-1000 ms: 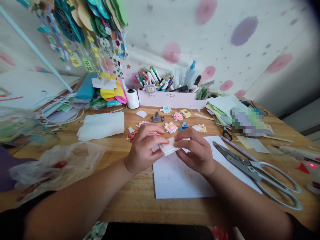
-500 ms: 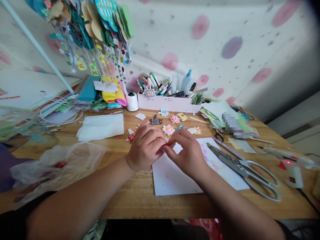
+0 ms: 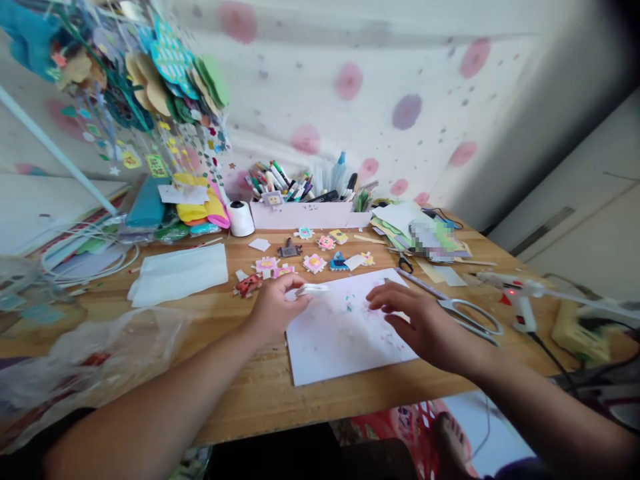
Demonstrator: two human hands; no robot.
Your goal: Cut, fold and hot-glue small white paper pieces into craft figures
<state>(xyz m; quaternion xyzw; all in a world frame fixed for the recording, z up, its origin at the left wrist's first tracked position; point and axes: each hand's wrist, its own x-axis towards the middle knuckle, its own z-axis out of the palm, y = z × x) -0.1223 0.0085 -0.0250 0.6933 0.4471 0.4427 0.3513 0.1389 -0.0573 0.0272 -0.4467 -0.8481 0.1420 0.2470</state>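
Note:
Pinched between the thumb and fingers of my left hand (image 3: 278,306) is a small white paper piece (image 3: 312,290), over the left edge of a white sheet (image 3: 325,353). My right hand (image 3: 417,320) hovers above the right part of that sheet, fingers apart, holding nothing. Coloured marks show on the sheet between the hands. Behind them lie small paper figures: a red one (image 3: 247,285), a pink one (image 3: 315,263), a blue one (image 3: 339,261) and a dark grey one (image 3: 289,249). Large scissors (image 3: 473,315) lie partly hidden behind my right hand.
A hot glue gun (image 3: 520,303) with a red light stands at the right. At the back are a pen box (image 3: 305,215) and a white thread spool (image 3: 241,219). Folded white cloth (image 3: 179,272) and a plastic bag (image 3: 120,340) lie left.
The hands have separated. My right hand has let go and moved right, opening; my left hand keeps the white piece, now visible. The view has shifted right.

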